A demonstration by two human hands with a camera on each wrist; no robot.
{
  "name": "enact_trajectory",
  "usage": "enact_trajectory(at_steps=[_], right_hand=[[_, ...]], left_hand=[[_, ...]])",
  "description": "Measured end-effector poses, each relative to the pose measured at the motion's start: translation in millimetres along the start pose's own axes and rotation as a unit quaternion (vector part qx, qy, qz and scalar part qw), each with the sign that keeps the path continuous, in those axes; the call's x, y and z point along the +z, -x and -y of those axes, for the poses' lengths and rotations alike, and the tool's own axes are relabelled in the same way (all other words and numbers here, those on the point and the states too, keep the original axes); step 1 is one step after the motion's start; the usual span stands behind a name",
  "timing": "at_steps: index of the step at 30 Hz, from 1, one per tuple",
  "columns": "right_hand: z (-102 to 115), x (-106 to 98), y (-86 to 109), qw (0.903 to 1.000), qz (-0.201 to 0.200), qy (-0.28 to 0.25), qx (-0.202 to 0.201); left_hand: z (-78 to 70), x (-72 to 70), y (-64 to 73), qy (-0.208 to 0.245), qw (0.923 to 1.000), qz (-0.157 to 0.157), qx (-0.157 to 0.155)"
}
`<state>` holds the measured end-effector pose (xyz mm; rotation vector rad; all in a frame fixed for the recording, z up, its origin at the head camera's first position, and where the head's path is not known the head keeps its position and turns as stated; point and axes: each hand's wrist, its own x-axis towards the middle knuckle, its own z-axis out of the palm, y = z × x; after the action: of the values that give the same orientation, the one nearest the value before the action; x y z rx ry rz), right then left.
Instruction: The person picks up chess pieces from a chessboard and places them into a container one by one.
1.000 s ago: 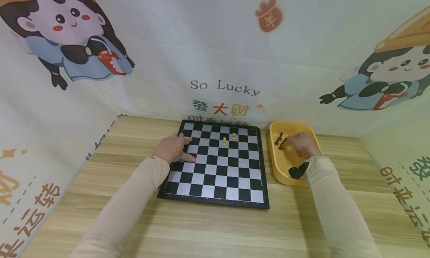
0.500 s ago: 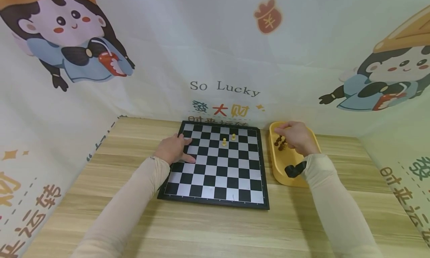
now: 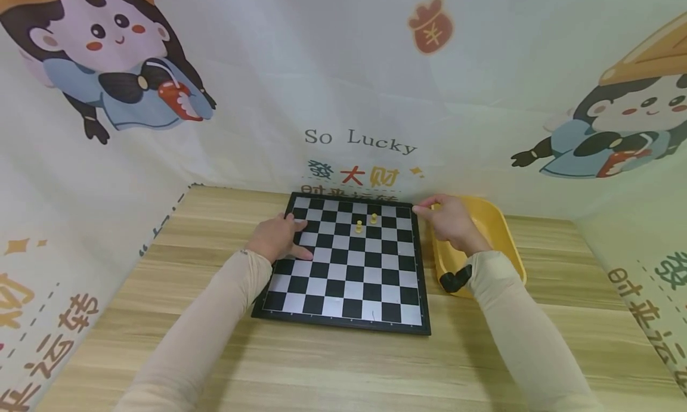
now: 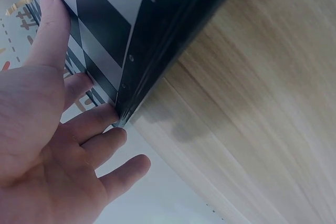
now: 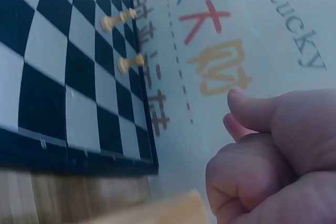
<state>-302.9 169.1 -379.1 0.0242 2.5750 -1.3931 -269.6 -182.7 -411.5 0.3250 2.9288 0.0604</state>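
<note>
A black-and-white chessboard (image 3: 346, 256) lies flat on the table. My left hand (image 3: 275, 238) rests at its left side, thumb and forefinger spread over the squares; in the left wrist view, other fingers (image 4: 107, 145) are at or beyond the edge. Two pale yellow chess pieces stand toward the far side: a taller one (image 5: 118, 20) and a shorter one (image 5: 130, 64). My right hand (image 3: 449, 221) is over the yellow tray's near-left part, its thumb and forefinger close together by the board's far right corner. I cannot tell whether a piece is between them.
The yellow tray (image 3: 510, 245) stands right of the board, partly covered by the right hand and a black wrist mount (image 3: 456, 279). A printed cloth (image 3: 483, 102) hangs behind and beside the wooden table (image 3: 322, 370).
My right hand has risen out of the tray, where it was among dark brown pieces, and moved left to the board's far right corner. The left hand has stayed still.
</note>
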Motion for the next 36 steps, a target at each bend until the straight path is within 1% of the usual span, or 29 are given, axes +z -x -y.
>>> enact_trajectory(at_steps=[2,4,10,12,15,20,26,30,33,36], right_hand=[[4,7,-0.1,0.9999,-0.005,0.008,-0.008],[8,15,-0.7,0.9999,-0.005,0.003,-0.012],[20,38,-6.1,0.9988,0.009,-0.046,-0.009],[22,46,-8.2,0.9979,0.007,-0.064,-0.012],[23,56,-11.4,0.997,0.001,-0.076,-0.007],[20,71,-17.4,0.9961,-0.002,-0.086,0.022],[10,87,-24.5,0.9899,-0.013,-0.129,0.057],[2,96,-27.4,0.989,-0.016,-0.133,0.063],[-2,98,-28.3,0.9893,-0.018,-0.13,0.062],[-4,100,-29.4,0.9882,-0.015,-0.14,0.059]], left_hand=[[0.2,0.1,0.2,0.002,1.0,-0.001,-0.001],[0.1,-0.1,0.6,0.003,1.0,-0.001,-0.001],[1.1,-2.6,0.1,0.006,0.9999,-0.002,-0.01],[1.4,-2.5,-0.2,0.005,0.9999,-0.002,-0.011],[1.4,-2.1,0.6,0.003,0.9999,-0.002,-0.011],[1.3,-2.2,1.6,0.001,0.9999,-0.006,-0.012],[0.0,-2.6,1.3,0.001,0.9999,-0.003,-0.01],[-0.3,-1.5,1.1,0.003,1.0,0.001,-0.009],[-0.2,-0.9,1.3,0.006,1.0,0.0,-0.006],[0.1,-1.0,1.8,0.007,0.9999,0.0,-0.008]])
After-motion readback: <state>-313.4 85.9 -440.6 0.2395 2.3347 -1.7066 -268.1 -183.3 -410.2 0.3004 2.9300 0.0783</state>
